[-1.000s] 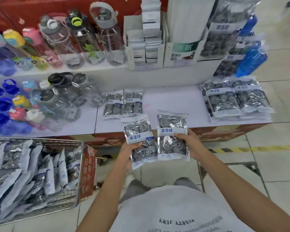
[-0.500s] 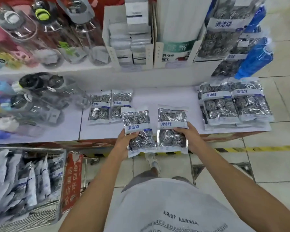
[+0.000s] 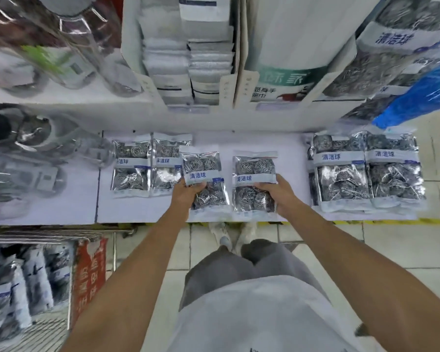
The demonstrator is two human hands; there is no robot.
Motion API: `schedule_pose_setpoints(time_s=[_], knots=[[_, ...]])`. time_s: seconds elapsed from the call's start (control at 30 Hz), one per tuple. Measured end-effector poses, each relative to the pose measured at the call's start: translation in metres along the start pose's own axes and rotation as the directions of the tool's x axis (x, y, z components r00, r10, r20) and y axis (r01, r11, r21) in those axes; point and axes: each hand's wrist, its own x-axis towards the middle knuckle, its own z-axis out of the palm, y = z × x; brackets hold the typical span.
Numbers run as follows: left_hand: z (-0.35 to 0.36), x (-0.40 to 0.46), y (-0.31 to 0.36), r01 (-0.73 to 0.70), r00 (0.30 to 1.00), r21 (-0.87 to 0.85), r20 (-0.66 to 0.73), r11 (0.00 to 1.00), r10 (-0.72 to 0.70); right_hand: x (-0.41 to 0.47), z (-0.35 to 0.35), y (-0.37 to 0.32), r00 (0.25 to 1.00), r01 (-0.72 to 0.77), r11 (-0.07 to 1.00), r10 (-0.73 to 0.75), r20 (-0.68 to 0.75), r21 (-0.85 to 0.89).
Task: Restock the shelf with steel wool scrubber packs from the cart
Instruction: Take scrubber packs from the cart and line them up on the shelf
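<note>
My left hand (image 3: 187, 193) grips a steel wool scrubber pack (image 3: 203, 166) with a blue-lettered white label, held over the white bottom shelf (image 3: 290, 158). My right hand (image 3: 277, 193) grips a second pack (image 3: 254, 171) just to its right, also over the shelf. Two packs (image 3: 131, 165) lie flat on the shelf to the left of them. A stack of larger packs (image 3: 366, 171) lies at the shelf's right end. The wire cart (image 3: 48, 240) at the lower left holds several more packs (image 3: 23, 283) standing on edge.
Clear water bottles (image 3: 36, 153) lie on the shelf's left part and stand on the shelf above. White boxes of cloths (image 3: 188, 59) and a carton stand on the upper shelf. Hanging scrubber bags (image 3: 391, 59) and a blue bag are at the upper right. Tiled floor lies below.
Both hands have carried their packs forward from in front of the shelf edge to above the shelf. The view has moved closer, and the cart has slid toward the lower left.
</note>
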Motion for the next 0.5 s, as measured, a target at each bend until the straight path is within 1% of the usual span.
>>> schedule_pose_setpoints(time_s=[0.13,0.27,0.37,0.5], knots=[[0.006,0.04,0.003,-0.002,1.0,0.077,-0.028,0.997,0.004,0.039,0.012,-0.011,0.998,-0.056,0.998,0.057,-0.003,0.01],[0.014,0.074,0.006,0.002,0.997,0.109,-0.078,0.994,0.007,0.079,0.022,-0.014,0.994,-0.111,0.994,0.111,-0.021,-0.005],[0.02,0.092,0.005,-0.009,0.995,0.19,-0.097,0.982,0.028,0.105,0.027,-0.013,0.992,-0.105,0.988,0.097,-0.075,-0.115],[0.029,0.105,0.002,-0.095,0.984,0.359,-0.106,0.928,0.141,0.128,0.031,-0.015,0.99,-0.061,0.966,0.026,-0.141,-0.252]])
